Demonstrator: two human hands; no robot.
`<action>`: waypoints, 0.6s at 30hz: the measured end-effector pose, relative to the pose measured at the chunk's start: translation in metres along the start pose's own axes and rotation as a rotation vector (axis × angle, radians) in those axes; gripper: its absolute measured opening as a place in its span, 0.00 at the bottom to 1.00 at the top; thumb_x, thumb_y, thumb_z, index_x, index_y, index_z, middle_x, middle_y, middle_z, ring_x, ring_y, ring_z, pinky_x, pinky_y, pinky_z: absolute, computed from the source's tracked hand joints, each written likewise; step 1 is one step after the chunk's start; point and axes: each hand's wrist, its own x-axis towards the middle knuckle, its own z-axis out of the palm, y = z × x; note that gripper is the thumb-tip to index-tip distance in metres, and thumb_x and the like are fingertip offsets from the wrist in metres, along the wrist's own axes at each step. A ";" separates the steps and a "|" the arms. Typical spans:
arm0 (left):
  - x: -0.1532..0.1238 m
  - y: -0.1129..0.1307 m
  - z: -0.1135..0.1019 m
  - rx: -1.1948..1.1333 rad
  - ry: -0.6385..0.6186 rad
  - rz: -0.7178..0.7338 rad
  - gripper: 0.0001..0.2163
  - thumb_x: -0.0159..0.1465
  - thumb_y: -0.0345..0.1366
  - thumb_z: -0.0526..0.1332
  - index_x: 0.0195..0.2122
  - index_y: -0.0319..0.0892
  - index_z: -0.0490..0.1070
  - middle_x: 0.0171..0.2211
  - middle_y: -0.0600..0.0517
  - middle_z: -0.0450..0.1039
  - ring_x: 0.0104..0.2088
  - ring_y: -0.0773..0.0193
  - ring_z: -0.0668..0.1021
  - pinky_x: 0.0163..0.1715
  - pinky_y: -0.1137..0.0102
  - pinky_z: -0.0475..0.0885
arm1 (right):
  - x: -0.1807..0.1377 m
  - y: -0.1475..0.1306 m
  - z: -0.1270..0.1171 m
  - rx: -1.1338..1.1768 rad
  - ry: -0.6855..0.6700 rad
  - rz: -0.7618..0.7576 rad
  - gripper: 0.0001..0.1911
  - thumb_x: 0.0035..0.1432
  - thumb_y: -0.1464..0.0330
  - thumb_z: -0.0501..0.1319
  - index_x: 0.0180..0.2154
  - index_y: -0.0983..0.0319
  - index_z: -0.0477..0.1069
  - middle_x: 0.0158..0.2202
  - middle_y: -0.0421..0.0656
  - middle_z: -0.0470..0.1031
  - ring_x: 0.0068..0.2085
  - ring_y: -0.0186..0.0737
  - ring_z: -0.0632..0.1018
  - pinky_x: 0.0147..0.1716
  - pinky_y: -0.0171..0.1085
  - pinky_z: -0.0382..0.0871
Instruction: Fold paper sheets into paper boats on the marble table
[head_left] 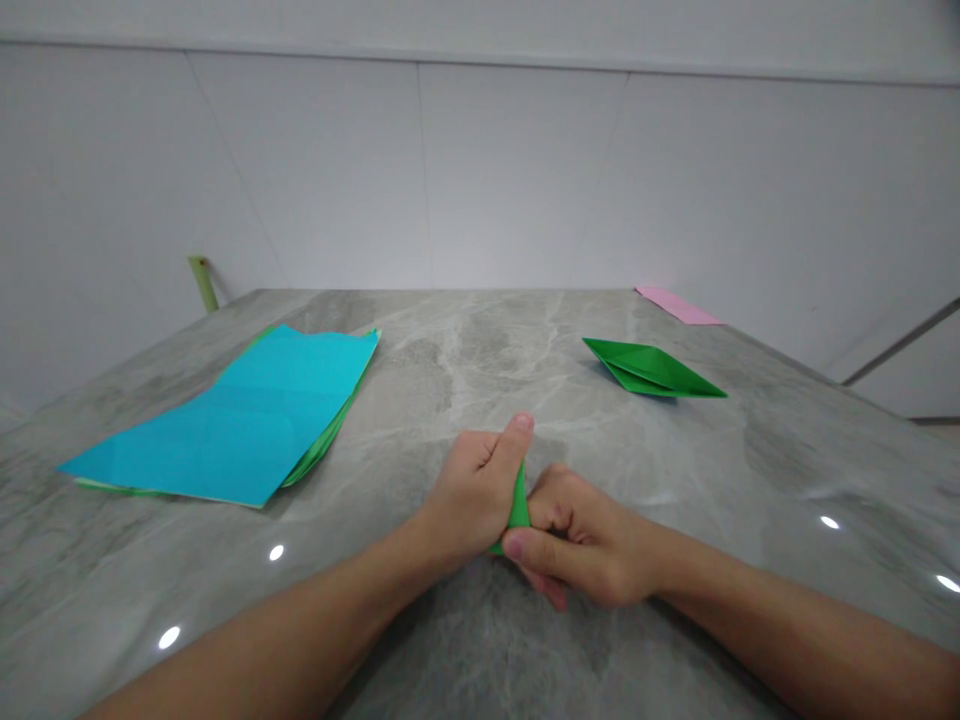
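Between my two hands is a piece of folded green paper (519,505), mostly hidden by the fingers. My left hand (478,490) is closed on it from the left, its thumb pointing up along the paper's upper end. From the right, my right hand (585,540) pinches the lower part, thumb against curled fingers. The hands almost touch each other, low over the table. Beyond them to the right lies a folded green paper boat shape (652,370) with pointed ends, resting on the tabletop.
A stack of blue and green paper sheets (232,420) lies at the left on the grey marbled table (465,350). Pink paper (681,306) sits at the far right corner. A white wall (495,170) stands behind, and a light green strip (202,283) shows beyond the table's left edge.
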 end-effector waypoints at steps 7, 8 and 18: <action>0.001 -0.004 -0.002 0.167 0.197 0.105 0.26 0.67 0.51 0.49 0.15 0.43 0.54 0.14 0.58 0.52 0.17 0.71 0.58 0.18 0.73 0.54 | 0.003 0.003 0.000 -0.157 0.047 0.045 0.24 0.65 0.63 0.51 0.16 0.61 0.58 0.12 0.34 0.59 0.14 0.25 0.60 0.15 0.28 0.53; 0.001 -0.003 -0.001 0.146 0.201 0.087 0.26 0.67 0.52 0.48 0.15 0.43 0.54 0.14 0.58 0.52 0.17 0.71 0.58 0.17 0.72 0.54 | 0.003 0.002 0.000 -0.133 0.034 0.057 0.25 0.65 0.62 0.51 0.17 0.60 0.58 0.12 0.34 0.59 0.14 0.26 0.60 0.15 0.28 0.52; 0.000 0.004 0.003 0.113 0.140 0.068 0.30 0.65 0.59 0.48 0.14 0.44 0.45 0.13 0.59 0.44 0.16 0.72 0.51 0.16 0.71 0.46 | 0.000 -0.002 -0.001 -0.030 -0.032 0.020 0.27 0.66 0.56 0.50 0.17 0.60 0.59 0.13 0.35 0.61 0.16 0.26 0.62 0.15 0.28 0.54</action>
